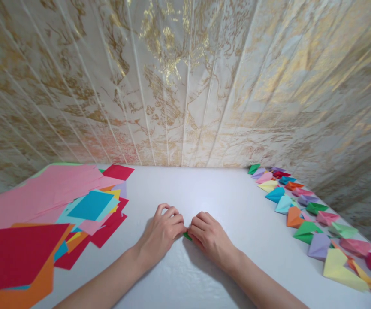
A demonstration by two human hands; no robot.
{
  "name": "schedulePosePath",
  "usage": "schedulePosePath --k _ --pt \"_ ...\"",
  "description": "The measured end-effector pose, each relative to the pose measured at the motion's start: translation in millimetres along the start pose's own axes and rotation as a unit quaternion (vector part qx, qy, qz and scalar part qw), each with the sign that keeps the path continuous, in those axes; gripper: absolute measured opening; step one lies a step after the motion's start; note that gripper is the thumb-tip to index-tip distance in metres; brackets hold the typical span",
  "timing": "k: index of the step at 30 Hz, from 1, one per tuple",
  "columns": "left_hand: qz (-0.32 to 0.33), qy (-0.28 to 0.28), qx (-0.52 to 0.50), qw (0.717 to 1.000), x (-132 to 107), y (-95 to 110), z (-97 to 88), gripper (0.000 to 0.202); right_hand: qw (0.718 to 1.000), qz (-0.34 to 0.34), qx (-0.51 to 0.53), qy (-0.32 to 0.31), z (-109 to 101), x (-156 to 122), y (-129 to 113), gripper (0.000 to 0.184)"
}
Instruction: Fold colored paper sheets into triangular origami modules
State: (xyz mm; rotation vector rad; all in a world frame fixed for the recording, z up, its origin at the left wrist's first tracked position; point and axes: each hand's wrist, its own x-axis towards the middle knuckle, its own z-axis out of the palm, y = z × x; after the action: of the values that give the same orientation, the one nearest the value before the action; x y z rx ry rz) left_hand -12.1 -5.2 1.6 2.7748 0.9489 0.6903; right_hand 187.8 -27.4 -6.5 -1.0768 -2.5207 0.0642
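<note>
A small piece of green paper (188, 236) shows between my two hands, low over the middle of the white table. Most of it is hidden behind my fingers, so its folded shape cannot be made out. My left hand (167, 223) is closed in a pinch at the paper's left side. From the right, my right hand (208, 229) has its fingers curled together on the paper's other side. The fingertips of both hands nearly meet there.
Loose sheets of coloured paper lie on the left, including a large pink sheet (53, 189), a red sheet (18, 257) and a blue square (91, 205). Rows of folded paper pieces, such as a yellow heart (342, 270), line the right edge. A patterned curtain (179, 86) hangs behind the white table (185, 189).
</note>
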Motion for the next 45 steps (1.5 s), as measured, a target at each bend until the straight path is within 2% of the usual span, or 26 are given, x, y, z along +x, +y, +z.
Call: schedulePosePath --k 8,15,18,21,26,29,31,36,39,41,45 --pt "0.048 0.019 0.035 0.998 -6.1 2.6 2.6 0.017 0.997 -0.034 -0.066 0.008 1.6 -19.3 -6.8 0.021" --pt "0.073 0.013 0.059 0.995 -7.2 -3.7 2.2 0.019 0.993 -0.055 -0.099 -0.009 0.1 -21.1 -9.2 0.012" --pt "0.090 0.001 0.081 0.993 -14.0 -8.4 1.6 0.011 0.992 -0.061 -0.109 -0.025 -1.5 -22.3 -9.2 0.014" --pt "0.090 -0.015 0.113 0.989 -23.8 -9.7 0.3 0.024 0.991 -0.056 -0.115 -0.037 -4.7 -29.9 -10.3 0.025" --pt "0.050 -0.025 0.162 0.985 -32.7 -1.3 -0.7 0.035 0.992 -0.001 -0.114 -0.045 -20.5 -52.7 -10.7 0.046" --pt "0.038 -0.023 0.176 0.983 -33.6 4.2 -0.2 0.035 0.993 0.058 -0.095 -0.040 -33.5 -54.9 -8.3 0.039" --pt "0.034 -0.020 0.181 0.983 -34.9 5.6 1.1 0.038 0.991 0.109 -0.073 -0.025 -37.2 -46.6 -8.0 0.032" --pt "0.022 -0.004 0.177 0.984 -41.2 4.6 4.9 0.047 0.978 0.206 0.007 0.010 -17.9 -11.7 -19.1 0.013" --pt "0.006 0.011 0.160 0.987 -42.7 6.0 3.4 0.047 0.970 0.236 0.047 0.027 -4.3 -0.1 -28.4 0.017" --pt "-0.018 0.023 0.143 0.989 -41.2 7.7 1.1 0.040 0.966 0.246 0.071 0.040 -0.8 1.7 -32.9 0.021" --pt "-0.061 0.032 0.104 0.992 -34.3 10.1 -3.1 0.013 0.960 0.252 0.110 0.056 0.2 -0.6 -36.9 0.027"
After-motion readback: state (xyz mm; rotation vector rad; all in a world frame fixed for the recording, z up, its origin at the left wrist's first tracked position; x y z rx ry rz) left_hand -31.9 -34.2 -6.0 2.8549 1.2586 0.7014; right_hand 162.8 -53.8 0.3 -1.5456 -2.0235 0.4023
